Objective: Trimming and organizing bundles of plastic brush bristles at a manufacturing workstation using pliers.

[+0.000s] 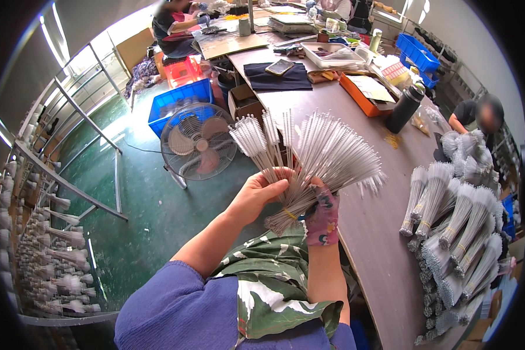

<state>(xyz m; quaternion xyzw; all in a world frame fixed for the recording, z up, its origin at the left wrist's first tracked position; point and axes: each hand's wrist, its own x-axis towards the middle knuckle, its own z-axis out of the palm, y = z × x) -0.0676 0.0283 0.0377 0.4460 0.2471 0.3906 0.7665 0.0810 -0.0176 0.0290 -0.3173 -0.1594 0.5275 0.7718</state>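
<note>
A fanned-out bundle of thin wire brushes with white bristles (332,149) is held up in front of me. A yellow band rings the wire handles near their lower ends. My right hand (324,217), in a pink patterned fingerless glove, grips the handles from the right side. On the left, my bare left hand (261,191) is closed around a smaller group of brushes (254,137) spread apart from the main fan. Its thumb presses the wires, and its other fingers are partly hidden behind them. My camouflage apron (268,262) lies below the bundle.
Many banded brush bundles (461,227) are piled on the right of the table (361,233). A black bottle (405,108), an orange box (364,93) and a phone (279,67) are farther up. A floor fan (201,144) stands at left. Other people work at the far end and right.
</note>
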